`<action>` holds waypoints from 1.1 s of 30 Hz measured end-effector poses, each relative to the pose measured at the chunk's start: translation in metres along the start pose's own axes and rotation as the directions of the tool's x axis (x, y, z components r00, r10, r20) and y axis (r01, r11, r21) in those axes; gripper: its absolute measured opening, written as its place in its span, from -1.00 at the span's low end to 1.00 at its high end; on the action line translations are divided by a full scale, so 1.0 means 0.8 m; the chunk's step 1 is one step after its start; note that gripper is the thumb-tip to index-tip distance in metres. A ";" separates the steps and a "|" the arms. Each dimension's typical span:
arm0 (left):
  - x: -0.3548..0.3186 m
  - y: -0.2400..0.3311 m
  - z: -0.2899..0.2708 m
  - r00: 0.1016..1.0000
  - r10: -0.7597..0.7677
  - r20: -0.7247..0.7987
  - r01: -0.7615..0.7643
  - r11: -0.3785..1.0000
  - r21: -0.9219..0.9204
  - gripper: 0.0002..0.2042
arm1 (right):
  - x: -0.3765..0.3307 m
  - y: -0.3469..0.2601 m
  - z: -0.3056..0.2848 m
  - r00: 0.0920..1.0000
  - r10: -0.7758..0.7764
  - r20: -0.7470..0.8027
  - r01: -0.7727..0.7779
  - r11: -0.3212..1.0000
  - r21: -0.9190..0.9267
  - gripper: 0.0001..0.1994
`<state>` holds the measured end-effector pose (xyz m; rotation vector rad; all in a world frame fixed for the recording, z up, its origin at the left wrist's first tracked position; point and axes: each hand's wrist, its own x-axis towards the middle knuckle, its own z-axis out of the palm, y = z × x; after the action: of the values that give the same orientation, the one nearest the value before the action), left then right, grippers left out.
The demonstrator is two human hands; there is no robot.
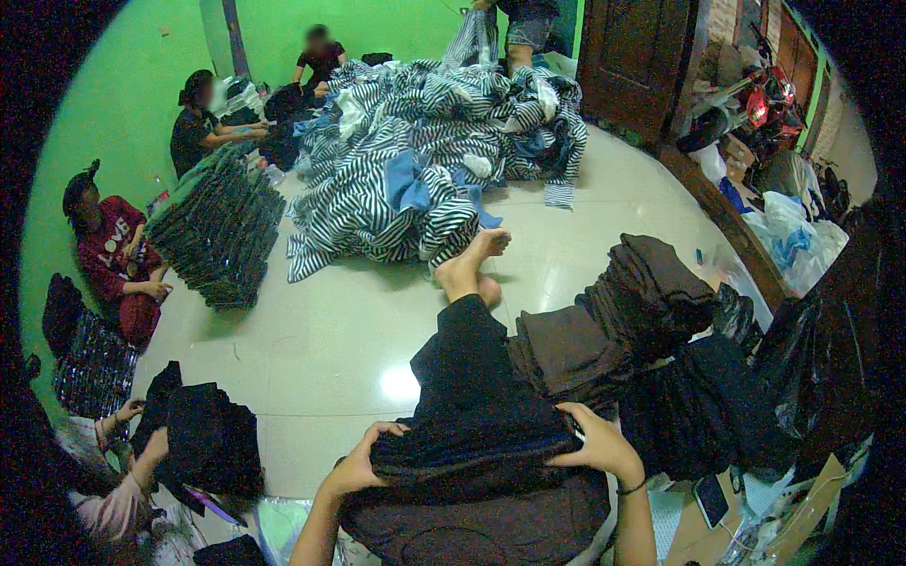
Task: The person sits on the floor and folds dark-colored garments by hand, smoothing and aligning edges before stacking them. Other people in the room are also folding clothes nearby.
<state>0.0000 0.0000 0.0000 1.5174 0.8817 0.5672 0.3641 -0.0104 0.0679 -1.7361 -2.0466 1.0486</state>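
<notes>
A thick bundle of folded black cloth (477,453) lies across my lap. My left hand (363,462) grips its left end, with the thumb on top. At the right end my right hand (599,448) is closed round the edge, thumb up; a dark band circles that wrist. Dark brown cloth (491,524) spreads beneath the bundle, nearest to me. My legs stretch forward in black trousers, with bare feet (462,269) crossed on the floor. Just right of my legs sit stacks of folded brown cloth (566,349), with black cloth (708,406) beside them.
A large heap of striped black-and-white cloth (377,212) fills the far floor. Stacked dark packets (217,231) stand left of it. Several people sit along the green wall; one person's hands hold black folded cloth (212,439) at near left. A phone (711,500) lies at near right.
</notes>
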 end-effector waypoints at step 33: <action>0.010 -0.007 -0.062 0.829 0.154 -0.538 -0.399 0.837 -0.375 -0.45 | 0.095 -0.050 -0.013 0.836 -0.470 -0.282 0.498 0.866 0.033 -0.42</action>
<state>-0.0354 0.0359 0.0005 1.0605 0.8082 1.3397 0.3217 0.0636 0.0830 -1.1311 -2.0520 0.7009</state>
